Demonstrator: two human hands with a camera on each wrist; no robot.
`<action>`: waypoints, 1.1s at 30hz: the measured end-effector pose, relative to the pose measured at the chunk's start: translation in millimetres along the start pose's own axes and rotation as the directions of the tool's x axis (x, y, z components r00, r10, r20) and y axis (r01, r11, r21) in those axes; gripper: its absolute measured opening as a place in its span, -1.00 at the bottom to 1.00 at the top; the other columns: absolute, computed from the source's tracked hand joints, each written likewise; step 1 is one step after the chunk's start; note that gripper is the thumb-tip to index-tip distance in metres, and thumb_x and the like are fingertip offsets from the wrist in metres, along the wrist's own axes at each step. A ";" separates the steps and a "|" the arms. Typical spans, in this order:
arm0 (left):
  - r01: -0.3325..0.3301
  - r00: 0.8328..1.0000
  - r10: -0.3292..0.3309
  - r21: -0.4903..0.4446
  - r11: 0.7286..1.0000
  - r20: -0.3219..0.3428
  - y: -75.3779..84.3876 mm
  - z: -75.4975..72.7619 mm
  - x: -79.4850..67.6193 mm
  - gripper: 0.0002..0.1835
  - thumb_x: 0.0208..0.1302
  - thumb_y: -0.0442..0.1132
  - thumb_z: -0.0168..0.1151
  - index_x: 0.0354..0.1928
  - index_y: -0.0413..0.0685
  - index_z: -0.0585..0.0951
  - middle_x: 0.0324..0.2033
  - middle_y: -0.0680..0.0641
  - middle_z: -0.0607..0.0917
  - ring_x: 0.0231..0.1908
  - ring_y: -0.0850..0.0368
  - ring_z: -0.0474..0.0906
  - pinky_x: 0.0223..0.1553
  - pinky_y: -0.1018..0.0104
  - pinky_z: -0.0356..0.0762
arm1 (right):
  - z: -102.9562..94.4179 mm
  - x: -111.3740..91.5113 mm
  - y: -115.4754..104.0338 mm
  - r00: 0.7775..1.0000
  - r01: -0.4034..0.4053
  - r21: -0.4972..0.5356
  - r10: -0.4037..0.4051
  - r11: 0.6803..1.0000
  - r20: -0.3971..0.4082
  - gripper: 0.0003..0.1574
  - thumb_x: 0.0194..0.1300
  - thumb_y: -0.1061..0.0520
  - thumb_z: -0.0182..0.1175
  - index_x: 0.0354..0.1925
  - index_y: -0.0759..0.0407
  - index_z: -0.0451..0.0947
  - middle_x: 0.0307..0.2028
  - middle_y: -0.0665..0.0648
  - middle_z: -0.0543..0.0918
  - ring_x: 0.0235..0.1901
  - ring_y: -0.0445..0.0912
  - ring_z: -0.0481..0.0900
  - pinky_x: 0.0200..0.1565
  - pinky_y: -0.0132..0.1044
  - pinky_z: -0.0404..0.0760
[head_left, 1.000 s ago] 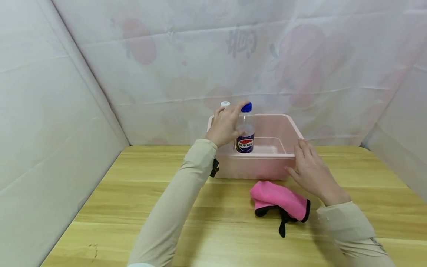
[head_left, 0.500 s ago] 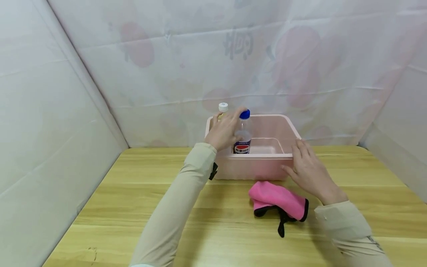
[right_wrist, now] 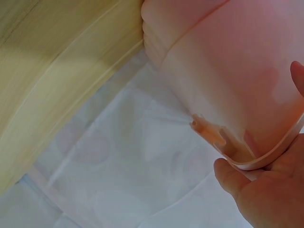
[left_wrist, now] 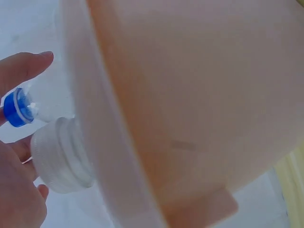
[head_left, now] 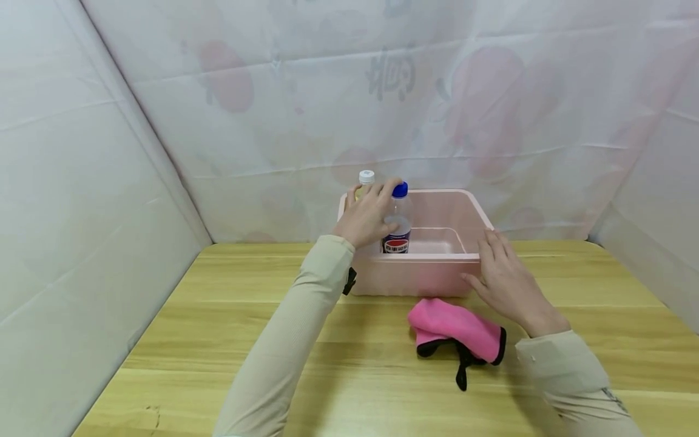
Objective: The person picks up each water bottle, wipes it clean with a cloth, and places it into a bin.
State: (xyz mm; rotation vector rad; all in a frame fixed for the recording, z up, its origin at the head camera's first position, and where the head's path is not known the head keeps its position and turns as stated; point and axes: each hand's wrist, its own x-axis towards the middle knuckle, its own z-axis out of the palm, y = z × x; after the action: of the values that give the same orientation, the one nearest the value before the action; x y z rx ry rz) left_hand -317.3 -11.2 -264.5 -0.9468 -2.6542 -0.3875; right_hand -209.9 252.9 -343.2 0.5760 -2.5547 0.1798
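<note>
A pink plastic bin point(head_left: 417, 276) stands on the wooden table. Inside it at the left is a clear bottle with a blue cap point(head_left: 401, 221) and a Pepsi-style label. My left hand point(head_left: 364, 217) grips this bottle near its top, one finger lying on the cap. Beside it stands a second bottle with a white cap point(head_left: 367, 176), mostly hidden behind the hand; the left wrist view shows fingers touching or very near that white cap point(left_wrist: 61, 154). My right hand point(head_left: 508, 279) rests against the bin's front right corner, fingers straight along the side and thumb on the front wall.
A bunched pink cloth point(head_left: 459, 328) with black edging and a dark tie lies in front of the bin. The table point(head_left: 218, 352) ends at pale fabric walls point(head_left: 295, 121) behind and at both sides.
The blue-capped bottle has sunk lower into the bin, with my left hand moving slightly down along with it. My right hand has kept its place at the bin's corner.
</note>
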 end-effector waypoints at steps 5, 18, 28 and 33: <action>0.022 0.999 -0.022 -0.009 1.000 0.026 1.5 -3.6 1.8 -0.14 0.35 0.01 0.37 0.56 0.14 0.14 0.36 -0.11 0.43 0.36 -0.05 0.30 0.44 -0.06 0.04 | 0.0 0.3 2.0 1.000 -0.002 0.017 0.002 1.000 -0.009 0.00 0.13 0.24 0.47 0.24 0.79 0.13 0.24 0.78 0.21 0.27 0.58 0.15 0.35 0.36 0.20; 0.040 0.999 -0.038 -0.051 0.998 0.032 -0.6 -3.7 -0.2 -0.16 0.39 0.02 0.31 0.57 0.14 0.11 0.39 -0.11 0.38 0.38 -0.04 0.24 0.43 -0.03 -0.01 | -1.1 -0.7 1.6 1.000 -0.015 0.050 0.015 0.999 0.003 -0.02 0.13 0.24 0.47 0.23 0.76 0.14 0.24 0.76 0.20 0.27 0.56 0.13 0.33 0.38 0.22; 0.001 1.000 -0.001 -0.070 0.998 -0.007 -1.6 -7.9 -2.4 -0.17 0.40 0.00 0.31 0.57 0.05 0.12 0.41 -0.12 0.36 0.39 -0.06 0.25 0.43 -0.04 0.05 | -3.0 -1.4 2.0 0.999 -0.049 0.080 0.049 0.996 0.010 -0.04 0.17 0.24 0.45 0.25 0.74 0.14 0.27 0.75 0.18 0.28 0.57 0.11 0.32 0.40 0.20; -0.069 0.993 0.068 -0.017 0.997 -0.098 -9.9 -15.2 -28.7 -0.17 0.42 0.04 0.27 0.57 -0.03 0.13 0.45 -0.18 0.28 0.40 -0.14 0.21 0.44 -0.13 0.04 | -3.8 0.3 0.1 0.996 -0.084 0.133 0.079 0.988 0.041 -0.09 0.23 0.23 0.41 0.27 0.71 0.16 0.30 0.73 0.16 0.32 0.55 0.07 0.31 0.43 0.19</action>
State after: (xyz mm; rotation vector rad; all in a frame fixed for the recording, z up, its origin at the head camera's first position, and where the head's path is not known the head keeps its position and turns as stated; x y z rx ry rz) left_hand -299.7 -40.1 -262.3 -0.9963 -2.5278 -0.4339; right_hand -208.5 253.8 -339.8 0.5295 -2.6169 0.3762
